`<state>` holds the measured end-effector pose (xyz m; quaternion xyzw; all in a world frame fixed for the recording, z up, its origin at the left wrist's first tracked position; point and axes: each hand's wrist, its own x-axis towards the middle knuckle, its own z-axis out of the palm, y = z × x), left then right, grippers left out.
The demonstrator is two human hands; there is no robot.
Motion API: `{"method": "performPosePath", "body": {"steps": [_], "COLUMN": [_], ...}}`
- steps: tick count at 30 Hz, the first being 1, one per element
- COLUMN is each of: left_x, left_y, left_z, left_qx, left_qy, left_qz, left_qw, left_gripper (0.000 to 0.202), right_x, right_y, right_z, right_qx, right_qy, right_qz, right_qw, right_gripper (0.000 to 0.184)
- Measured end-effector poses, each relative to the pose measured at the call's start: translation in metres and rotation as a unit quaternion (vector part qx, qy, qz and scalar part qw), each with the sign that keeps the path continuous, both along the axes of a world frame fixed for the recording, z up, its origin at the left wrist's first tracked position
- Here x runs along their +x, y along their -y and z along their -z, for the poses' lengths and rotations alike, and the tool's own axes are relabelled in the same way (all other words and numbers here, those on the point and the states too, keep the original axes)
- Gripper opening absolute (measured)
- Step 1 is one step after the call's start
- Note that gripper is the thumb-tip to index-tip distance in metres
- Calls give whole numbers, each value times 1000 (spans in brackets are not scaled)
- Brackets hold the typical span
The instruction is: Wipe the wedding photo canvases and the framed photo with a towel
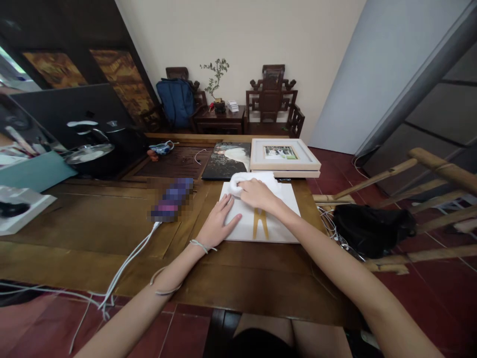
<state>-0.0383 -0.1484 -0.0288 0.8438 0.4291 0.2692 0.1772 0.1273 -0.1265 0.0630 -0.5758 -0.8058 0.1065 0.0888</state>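
Observation:
A white board (238,226), perhaps the back of a picture frame, lies flat near the table's front edge. Two tan strips (261,223) forming a narrow upside-down V show on its surface. My right hand (257,193) grips a bunched white cloth (238,183) and presses it on the far left part of the board. Part of the cloth trails behind that hand toward the board's far edge. On the board's left edge rests my left hand (220,219), fingers stretched out and thumb apart, holding nothing.
Beyond the board lie a dark picture (223,161) and stacked pale photo frames (285,166). Left of my hands is a blurred phone (171,201) with white cables (130,258). A kettle and pot (93,153) stand farther left. A bamboo chair (428,159) is at the right.

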Motion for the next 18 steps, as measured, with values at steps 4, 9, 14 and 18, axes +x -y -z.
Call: {"method": "performPosePath", "body": {"steps": [4,9,14,18], "left_x": [-1,-2,-1,-1], "left_y": [0,-1,0,0], "left_z": [2,4,3,4], "left_qx": [25,22,9,9], "left_qy": [-9,-8,-8,-10], "left_qz": [4,7,-3,-5], "left_qw": [1000,1000,1000,1000], "left_gripper": [61,60,60,60], "right_x": [-24,-5,66,107], "right_y": [-24,-31,-21,4], "right_z": [-5,-13,-16,-8], "right_qx": [-21,-27,-20,-3], "right_qy": [-7,-16,-20,-15], "right_qz": [-16,-17,21,59], "right_qw": [1000,999,999,998], "right_gripper": [32,29,30,27]}}
